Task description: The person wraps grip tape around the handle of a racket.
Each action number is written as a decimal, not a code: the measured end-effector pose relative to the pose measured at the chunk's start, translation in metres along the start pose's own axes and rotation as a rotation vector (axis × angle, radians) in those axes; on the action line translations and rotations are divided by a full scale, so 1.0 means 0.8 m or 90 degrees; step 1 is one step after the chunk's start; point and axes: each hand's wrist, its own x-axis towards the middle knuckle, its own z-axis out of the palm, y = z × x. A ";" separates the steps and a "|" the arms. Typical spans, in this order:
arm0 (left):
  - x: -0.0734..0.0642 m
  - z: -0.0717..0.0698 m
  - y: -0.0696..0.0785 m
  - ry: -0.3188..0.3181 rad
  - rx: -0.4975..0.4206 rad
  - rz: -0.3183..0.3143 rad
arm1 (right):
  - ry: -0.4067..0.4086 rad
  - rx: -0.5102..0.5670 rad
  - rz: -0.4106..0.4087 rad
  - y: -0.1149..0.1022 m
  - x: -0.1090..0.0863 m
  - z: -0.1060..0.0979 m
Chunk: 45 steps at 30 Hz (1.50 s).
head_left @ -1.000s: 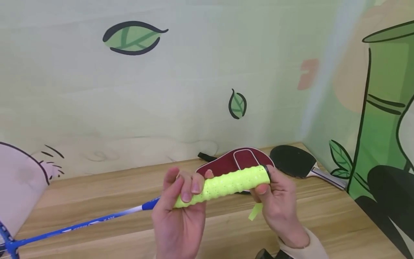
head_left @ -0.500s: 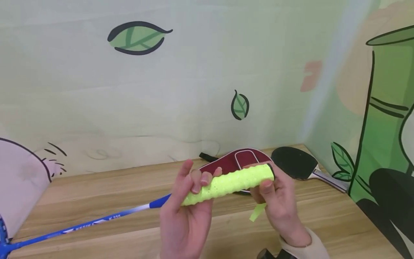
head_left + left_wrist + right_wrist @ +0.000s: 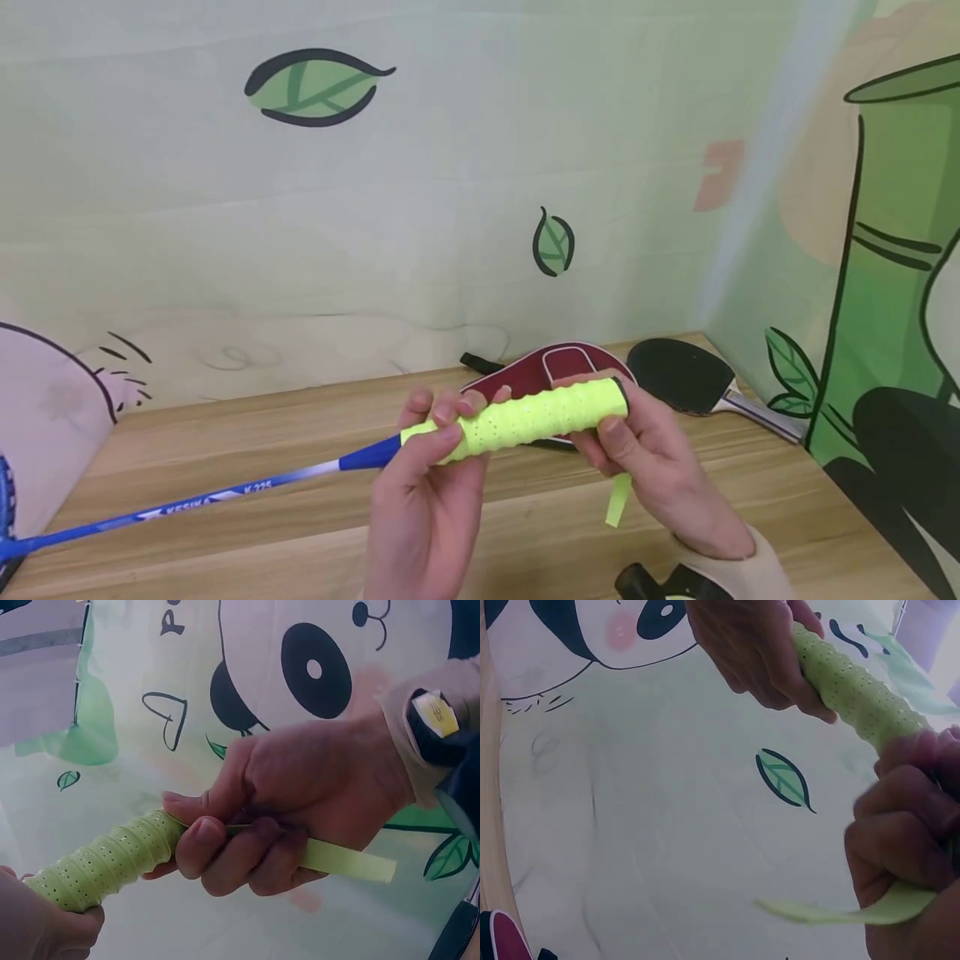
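Observation:
A blue and white badminton racket [image 3: 225, 498] is held slantwise over the table, its handle wound with bright yellow perforated grip tape [image 3: 540, 417]. Near the blue cone, my left hand [image 3: 435, 508] grips the handle, with the thumb laid along the front. At the black butt end, my right hand [image 3: 667, 475] pinches the tape with thumb and fingers. A loose tail of tape [image 3: 349, 860] runs through its curled fingers and sticks out past them in the left wrist view. Only part of the blue racket head [image 3: 7, 508] shows at the left edge.
Behind the hands on the wooden table [image 3: 225, 442] lies a dark red paddle case [image 3: 517, 382] with white piping. Beside it rests a black table tennis bat [image 3: 682, 375]. A cloth printed with leaves [image 3: 553, 242] hangs behind the table.
The racket has rolled in my left hand, so the shaft lettering now faces up clearly. My left thumb has moved down onto the handle. The tape tail has swung right and hangs lower.

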 end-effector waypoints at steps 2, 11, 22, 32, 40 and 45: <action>0.000 0.000 0.001 -0.004 -0.009 -0.007 | 0.023 -0.011 -0.023 0.003 0.002 0.002; -0.001 -0.010 -0.002 -0.069 0.086 -0.001 | 0.134 -0.033 -0.064 0.002 0.003 0.013; 0.002 -0.014 -0.004 -0.132 0.217 0.081 | 0.027 0.117 -0.033 -0.010 -0.002 0.007; 0.001 -0.011 -0.002 -0.090 0.241 0.157 | 0.096 0.013 -0.064 -0.003 -0.001 0.012; 0.000 -0.015 -0.005 -0.100 0.292 0.192 | 0.151 0.007 -0.166 0.009 0.002 0.017; 0.003 -0.018 -0.005 -0.122 0.271 0.186 | 0.134 0.008 -0.142 0.005 0.001 0.017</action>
